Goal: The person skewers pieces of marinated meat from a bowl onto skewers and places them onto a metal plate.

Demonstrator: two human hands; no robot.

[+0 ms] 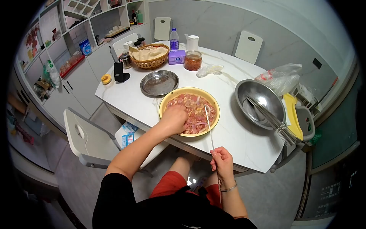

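Note:
A yellow-rimmed bowl (217, 114) near the table's front edge holds raw meat pieces (194, 102) mixed with onion strips. My left hand (174, 119) reaches over its left side, fingers curled down into the meat. The fingertips are hidden, so I cannot make out what they grip. A long thin metal skewer (211, 133) is held in my right hand (222, 163), thumb and fingers closed round it. Its upper end lies over the right part of the bowl, and the lower end points down past my wrist.
On the right, a steel basin (244, 91) carries a bundle of skewers (268, 118). Behind the bowl are a round metal tray (159, 83), wicker basket (150, 63), jar (193, 61), tissue pack (176, 57) and crumpled plastic (209, 70). A chair (84, 137) stands at the left.

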